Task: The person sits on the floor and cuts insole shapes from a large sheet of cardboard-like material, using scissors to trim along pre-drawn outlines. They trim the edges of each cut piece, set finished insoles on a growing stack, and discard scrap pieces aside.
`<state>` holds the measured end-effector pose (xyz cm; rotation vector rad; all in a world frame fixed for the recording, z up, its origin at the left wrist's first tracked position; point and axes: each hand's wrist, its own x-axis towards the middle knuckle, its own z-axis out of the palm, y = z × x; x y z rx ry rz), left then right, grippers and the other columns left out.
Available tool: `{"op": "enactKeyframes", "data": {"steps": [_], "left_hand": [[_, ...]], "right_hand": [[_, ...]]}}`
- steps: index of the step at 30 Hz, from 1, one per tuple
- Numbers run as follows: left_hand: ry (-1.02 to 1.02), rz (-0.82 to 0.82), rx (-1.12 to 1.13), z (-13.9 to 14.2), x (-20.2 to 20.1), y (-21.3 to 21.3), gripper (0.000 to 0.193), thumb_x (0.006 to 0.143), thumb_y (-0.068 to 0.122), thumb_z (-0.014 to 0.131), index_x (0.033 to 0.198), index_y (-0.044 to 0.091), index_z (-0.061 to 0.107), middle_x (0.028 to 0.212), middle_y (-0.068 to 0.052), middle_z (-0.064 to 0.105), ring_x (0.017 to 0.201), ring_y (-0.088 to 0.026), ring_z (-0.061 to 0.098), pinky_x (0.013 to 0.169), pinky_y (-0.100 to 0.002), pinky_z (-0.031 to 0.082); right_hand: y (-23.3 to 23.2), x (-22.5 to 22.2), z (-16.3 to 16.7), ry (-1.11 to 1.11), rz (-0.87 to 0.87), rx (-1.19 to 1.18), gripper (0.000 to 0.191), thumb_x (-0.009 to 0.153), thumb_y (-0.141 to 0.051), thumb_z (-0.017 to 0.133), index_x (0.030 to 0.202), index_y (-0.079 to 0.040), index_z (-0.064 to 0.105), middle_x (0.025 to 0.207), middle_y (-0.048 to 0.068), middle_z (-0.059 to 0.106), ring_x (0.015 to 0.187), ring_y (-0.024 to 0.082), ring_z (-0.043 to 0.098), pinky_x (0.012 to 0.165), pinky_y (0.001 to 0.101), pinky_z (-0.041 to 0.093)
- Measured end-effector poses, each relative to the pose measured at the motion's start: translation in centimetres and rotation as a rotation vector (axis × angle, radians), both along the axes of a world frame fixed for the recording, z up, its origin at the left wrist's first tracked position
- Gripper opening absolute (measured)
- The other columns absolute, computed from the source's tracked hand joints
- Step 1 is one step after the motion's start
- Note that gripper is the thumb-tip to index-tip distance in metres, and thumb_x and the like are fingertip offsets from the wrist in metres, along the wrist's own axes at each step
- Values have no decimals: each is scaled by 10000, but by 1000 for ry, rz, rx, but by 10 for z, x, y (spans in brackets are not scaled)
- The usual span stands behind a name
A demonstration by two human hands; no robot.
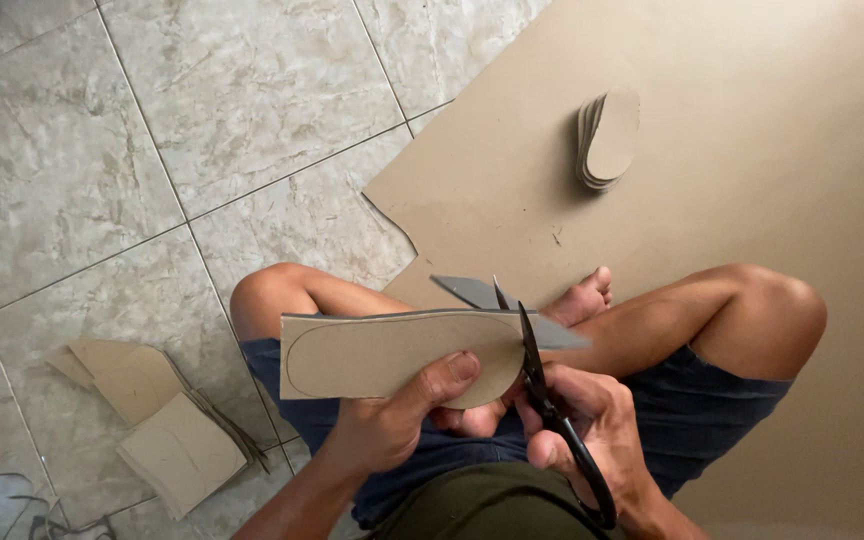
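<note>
A sole-shaped cardboard piece (392, 355) is being gripped over the lap by the left hand (392, 425), thumb pressed on its near face and fingers closed behind it. Black scissors (542, 390) are being held in the closed right hand (597, 425), blades parted at the piece's right end. A stack of cut soles (607, 140) is lying far right on a large cardboard sheet (752, 180); offcuts (157, 420) are lying on the tiled floor (102, 150) at left.
</note>
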<state>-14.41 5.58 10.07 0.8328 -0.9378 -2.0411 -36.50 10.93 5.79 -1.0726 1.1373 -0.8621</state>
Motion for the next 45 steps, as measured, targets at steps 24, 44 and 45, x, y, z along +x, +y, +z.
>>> {"op": "enactKeyframes", "data": {"steps": [24,44,45], "left_hand": [[-389,-108,-180,9,34,-33,203,892,182,736,978,4,782,736,-16,701,599,-72,587,499,-244,453],[-524,121,-350,13,27,-10,265,1019,216,666,868,12,740,698,-10,683,654,-63,595,583,-256,474],[-496,115,-382,15,27,-10,247,1024,220,653,909,20,741,745,0,717,690,-55,636,607,-248,509]], "right_hand": [[1,-4,8,8,75,35,845,652,-759,787,986,18,765,626,-36,525,552,52,424,484,245,291],[12,-4,-5,133,105,37,849,654,-775,778,1012,-5,763,710,15,575,615,111,495,553,273,376],[11,-1,-4,94,89,-4,862,682,-784,759,1032,3,747,696,0,586,630,100,512,563,267,387]]}}
